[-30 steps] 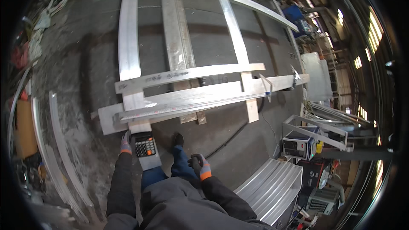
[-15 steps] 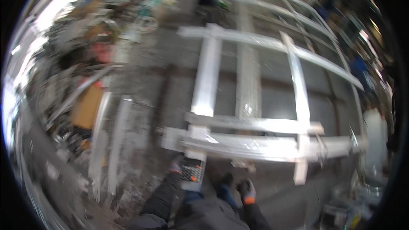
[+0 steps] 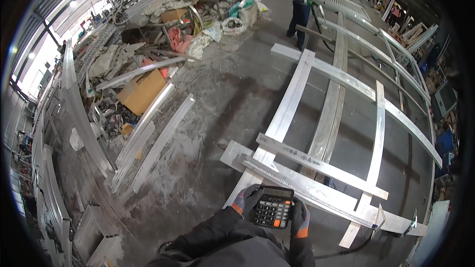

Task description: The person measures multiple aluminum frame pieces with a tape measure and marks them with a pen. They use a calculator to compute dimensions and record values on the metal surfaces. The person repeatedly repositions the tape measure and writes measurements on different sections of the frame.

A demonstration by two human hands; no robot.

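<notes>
A black desk calculator [image 3: 270, 211] with dark, grey and orange keys is held low in front of my body. My left hand [image 3: 247, 200], in a dark glove with an orange cuff, grips its left side. On its right edge, my similarly gloved right hand [image 3: 300, 218] is closed, with some fingers hidden. Just beyond the calculator lies a framework of silver metal bars [image 3: 289, 100] crossing one another. Along the near bar runs a long metal ruler [image 3: 302, 188]. Behind it, a shorter bar [image 3: 321, 163] carries handwritten marks.
Scrap with sacks and a cardboard box [image 3: 142, 98] is heaped at the left. Loose metal profiles [image 3: 163, 141] lie on the floor beside it. Beyond the framework, a co-worker [image 3: 302, 7] stands holding a dark hose [image 3: 316, 24]. A small clamp [image 3: 411, 226] sits at the near bar's right end.
My right hand, earlier apart from the calculator, has come to its right side. The calculator is now between both hands. The view has swung left, and the blur has cleared.
</notes>
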